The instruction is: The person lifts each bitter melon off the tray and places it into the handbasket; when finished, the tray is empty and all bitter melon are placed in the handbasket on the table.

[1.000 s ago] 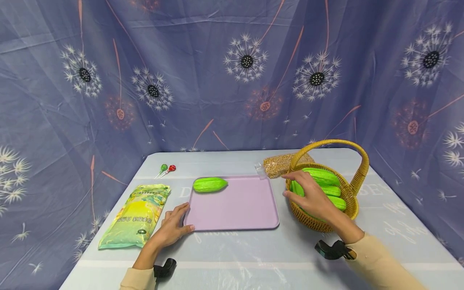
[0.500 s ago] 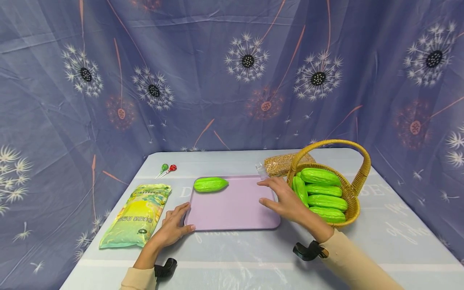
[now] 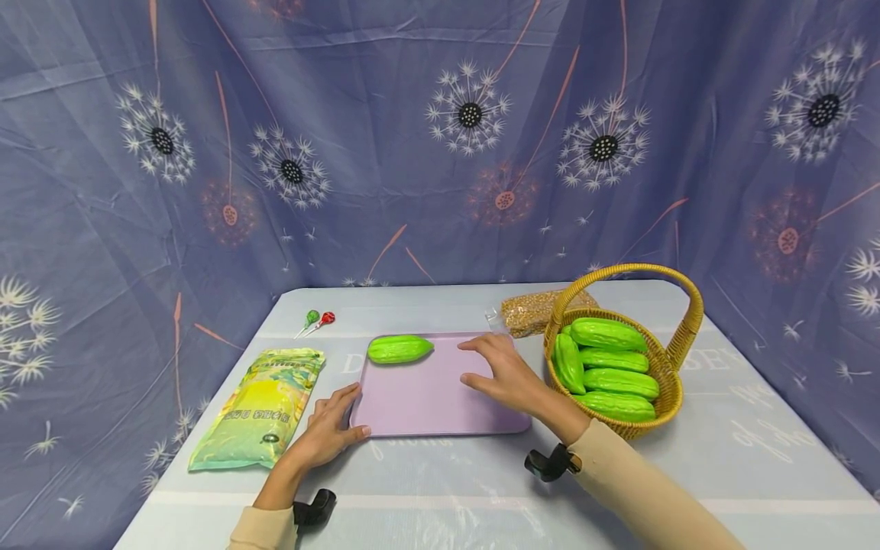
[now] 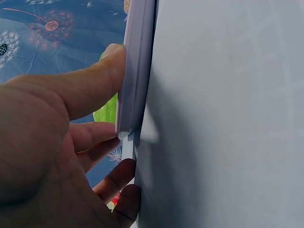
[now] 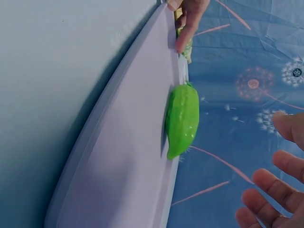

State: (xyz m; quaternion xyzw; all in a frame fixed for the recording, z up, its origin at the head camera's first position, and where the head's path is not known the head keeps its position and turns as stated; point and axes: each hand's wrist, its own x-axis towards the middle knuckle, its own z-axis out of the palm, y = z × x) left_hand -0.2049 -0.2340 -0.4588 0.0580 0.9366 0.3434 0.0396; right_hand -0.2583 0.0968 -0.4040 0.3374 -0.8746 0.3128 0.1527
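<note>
A bright green, ridged bitter melon (image 3: 400,349) lies at the far left of the lilac tray (image 3: 426,401). My left hand (image 3: 328,429) rests at the tray's near left corner. In the left wrist view its thumb (image 4: 102,73) lies along the rim, and the fingertips touch the corner and the tabletop. Over the right part of the tray hovers my right hand (image 3: 505,376), thumb and fingers spread with nothing between them. The right wrist view shows its fingertips (image 5: 266,183) apart from the melon.
Several more bitter melons (image 3: 615,384) fill a wicker basket (image 3: 670,382) with a tall handle, right of the tray. Behind it lies a bag of grain (image 3: 529,313). To the left are a yellow-green pouch (image 3: 257,412), a green lollipop (image 3: 312,318) and a red lollipop (image 3: 327,318).
My right hand has moved left from above the basket to over the tray, fingers still spread. The left hand, tray and melon have stayed in place.
</note>
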